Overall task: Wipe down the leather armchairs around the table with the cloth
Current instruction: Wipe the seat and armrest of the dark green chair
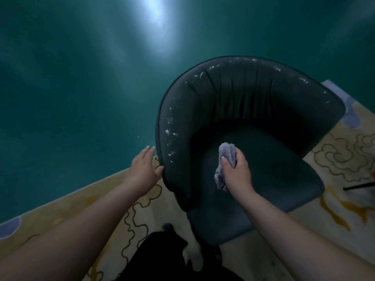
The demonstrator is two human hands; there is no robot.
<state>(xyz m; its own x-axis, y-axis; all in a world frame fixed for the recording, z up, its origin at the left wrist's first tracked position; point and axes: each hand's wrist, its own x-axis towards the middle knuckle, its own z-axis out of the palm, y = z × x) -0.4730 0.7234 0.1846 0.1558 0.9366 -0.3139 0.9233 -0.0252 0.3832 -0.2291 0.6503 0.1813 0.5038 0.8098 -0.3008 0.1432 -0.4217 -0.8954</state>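
A dark green leather armchair (253, 102) with a curved back stands right of centre, seen from above. White flecks show along its top rim and left arm. My right hand (236, 172) grips a bunched grey cloth (226, 159) over the seat cushion. Part of the cloth hangs below my thumb. My left hand (145, 168) has straight fingers and reaches the outer edge of the chair's left arm, its thumb touching the rim.
A cream rug (345, 159) with wavy brown line patterns lies under the chair and at my feet. Teal floor (71, 88) spreads to the left and behind. A thin dark rod (359, 190) pokes in at the right edge. My dark clothing fills the bottom centre.
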